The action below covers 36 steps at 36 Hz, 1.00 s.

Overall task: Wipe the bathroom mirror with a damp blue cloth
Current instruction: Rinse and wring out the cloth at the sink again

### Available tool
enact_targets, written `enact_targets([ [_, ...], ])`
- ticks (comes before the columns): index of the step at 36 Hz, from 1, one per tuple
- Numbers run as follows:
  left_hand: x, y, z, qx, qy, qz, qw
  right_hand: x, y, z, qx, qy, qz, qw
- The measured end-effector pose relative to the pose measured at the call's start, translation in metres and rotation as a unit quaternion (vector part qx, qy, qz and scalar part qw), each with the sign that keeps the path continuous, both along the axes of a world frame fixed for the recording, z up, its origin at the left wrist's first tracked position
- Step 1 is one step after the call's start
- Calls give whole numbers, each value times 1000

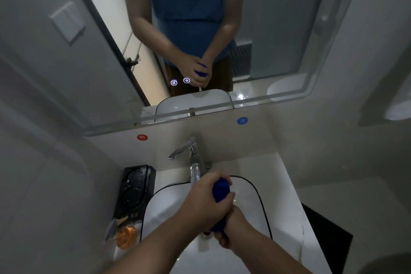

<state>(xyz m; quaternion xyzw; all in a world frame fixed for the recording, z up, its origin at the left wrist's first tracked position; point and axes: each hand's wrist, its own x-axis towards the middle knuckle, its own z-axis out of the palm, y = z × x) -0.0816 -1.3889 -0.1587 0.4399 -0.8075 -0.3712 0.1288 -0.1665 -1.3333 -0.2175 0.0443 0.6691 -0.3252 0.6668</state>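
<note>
The blue cloth (220, 189) is rolled into a tight twist over the white sink (164, 202). My left hand (206, 202) grips its upper part, just below the chrome faucet (195, 162). My right hand (231, 227) is closed around its lower end, nearer to me. Both hands touch each other. Above the sink hangs the large bathroom mirror (278, 40), which reflects a person in a blue shirt with both hands on the cloth. Two lit touch icons (180, 81) glow low on the glass.
A black tray (135, 187) lies on the counter left of the sink, with an orange round object (126, 238) in front of it. Red (142, 137) and blue (242, 120) stickers mark the wall under the mirror. A wall switch plate (66, 22) sits at upper left.
</note>
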Motion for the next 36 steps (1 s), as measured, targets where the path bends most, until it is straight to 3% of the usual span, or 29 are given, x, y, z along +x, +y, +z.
enact_targets([
  [8, -11, 8, -13, -54, 43, 43, 997, -18, 3, 19, 2, -28, 104, 994],
  [17, -18, 3, -32, 22, 41, 115, 992, -8, 15, 10, -10, -90, 187, 978],
  [19, -17, 2, -37, 55, 24, 146, 987, -6, 10, 5, 6, -56, 237, 970],
  [22, -11, -4, -51, 128, 57, 256, 957, -11, 9, 1, 11, 73, 359, 930],
  [25, 0, 0, -53, 179, 67, 349, 918, -30, 12, -3, -198, 163, 339, 905],
  [28, 3, 13, -38, 174, 73, 392, 900, -44, 16, 22, -287, 109, 356, 882],
  [30, 2, 16, -24, 193, 84, 389, 897, -48, 14, 35, -308, 115, 359, 874],
  [34, 13, 22, 8, 320, 146, 306, 885, -53, 17, 48, -335, 236, 283, 867],
  [36, 21, 31, 24, 300, 151, 241, 911, -54, 22, 59, -335, 269, 252, 867],
])
